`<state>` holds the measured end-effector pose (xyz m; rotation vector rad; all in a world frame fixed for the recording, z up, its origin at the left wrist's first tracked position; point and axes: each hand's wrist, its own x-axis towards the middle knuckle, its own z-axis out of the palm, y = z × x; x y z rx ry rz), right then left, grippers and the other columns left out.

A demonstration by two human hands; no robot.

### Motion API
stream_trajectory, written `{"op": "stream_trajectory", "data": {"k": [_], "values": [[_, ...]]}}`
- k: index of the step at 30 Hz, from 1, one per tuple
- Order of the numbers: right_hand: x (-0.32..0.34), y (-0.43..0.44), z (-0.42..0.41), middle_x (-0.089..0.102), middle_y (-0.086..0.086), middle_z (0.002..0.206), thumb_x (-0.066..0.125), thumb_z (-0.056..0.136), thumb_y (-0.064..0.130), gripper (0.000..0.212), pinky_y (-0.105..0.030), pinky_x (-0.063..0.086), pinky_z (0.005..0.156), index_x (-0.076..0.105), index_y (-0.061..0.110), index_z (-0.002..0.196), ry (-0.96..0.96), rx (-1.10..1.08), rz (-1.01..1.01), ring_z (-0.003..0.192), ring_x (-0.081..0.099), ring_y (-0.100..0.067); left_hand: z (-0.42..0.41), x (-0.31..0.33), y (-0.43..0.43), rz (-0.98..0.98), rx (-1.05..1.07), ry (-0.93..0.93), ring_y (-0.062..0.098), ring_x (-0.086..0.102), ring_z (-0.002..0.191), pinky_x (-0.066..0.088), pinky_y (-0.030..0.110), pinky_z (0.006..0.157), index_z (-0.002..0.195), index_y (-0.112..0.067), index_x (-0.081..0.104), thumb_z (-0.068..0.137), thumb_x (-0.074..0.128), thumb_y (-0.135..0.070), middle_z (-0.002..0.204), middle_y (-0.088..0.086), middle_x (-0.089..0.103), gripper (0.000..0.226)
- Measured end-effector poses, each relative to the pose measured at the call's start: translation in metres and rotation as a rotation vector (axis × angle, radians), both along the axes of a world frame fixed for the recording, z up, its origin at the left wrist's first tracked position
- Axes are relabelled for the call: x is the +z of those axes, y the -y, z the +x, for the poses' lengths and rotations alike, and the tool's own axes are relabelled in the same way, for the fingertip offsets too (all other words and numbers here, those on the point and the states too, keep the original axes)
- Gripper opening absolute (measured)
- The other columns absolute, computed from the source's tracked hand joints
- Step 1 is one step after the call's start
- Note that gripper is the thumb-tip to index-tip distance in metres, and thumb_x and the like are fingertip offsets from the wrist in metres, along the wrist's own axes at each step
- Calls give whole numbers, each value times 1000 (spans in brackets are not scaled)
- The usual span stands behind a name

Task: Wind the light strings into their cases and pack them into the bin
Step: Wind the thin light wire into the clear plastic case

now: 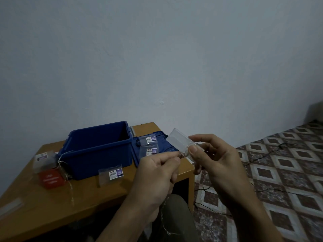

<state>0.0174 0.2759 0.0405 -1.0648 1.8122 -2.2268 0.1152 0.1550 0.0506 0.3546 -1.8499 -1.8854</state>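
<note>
Blue bin point(97, 145), diamond-patterned floor point(272, 168).

Plain pale blue-grey wall point(157, 49) fills 9 through 2 o'clock, with a small scuff point(160, 102) near centre. Light is dim and flat. Wooden table point(43, 206) with an orange-brown top sits at 7–8 o'clock, far end by the wall. Floor point(279, 163) at 3–5 o'clock has maroon-and-white diamond-pattern tiles. Dark shape point(316, 110) at 3 o'clock, can't identify.

Open-topped bin point(97, 147), nothing overhead
</note>
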Motion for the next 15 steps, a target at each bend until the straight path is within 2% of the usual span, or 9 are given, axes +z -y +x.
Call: {"op": "stream_trajectory", "data": {"k": [5,9,13,15], "values": [[2,-1,-1,68,-8,78,71,82,24,21,-28,52,57,74,19,102,71,50,-57,62,57,-21,0,-1,1,60,-61,13,8,32,41,24,20,40,108,-15,69,98,59,-18,58,3,50,15],[3,-4,-3,66,-10,80,72,79,24,24,-31,49,57,74,16,102,134,95,-80,62,53,-22,2,-2,4,37,-112,33,10,39,47,31,21,44,111,-20,69,97,60,-21,60,2,53,16],[3,-4,-4,68,-9,83,72,78,27,24,-35,47,59,75,19,101,153,106,-64,61,54,-20,-1,-4,6,90,-142,24,9,33,44,24,22,43,114,-22,68,98,60,-19,63,4,51,19],[2,-4,-4,67,-8,82,72,77,27,26,-33,47,58,75,18,100,180,109,-69,60,53,-20,-2,-6,8,66,-140,29,10,35,45,27,22,43,114,-22,69,98,60,-20,63,4,51,19]]}}
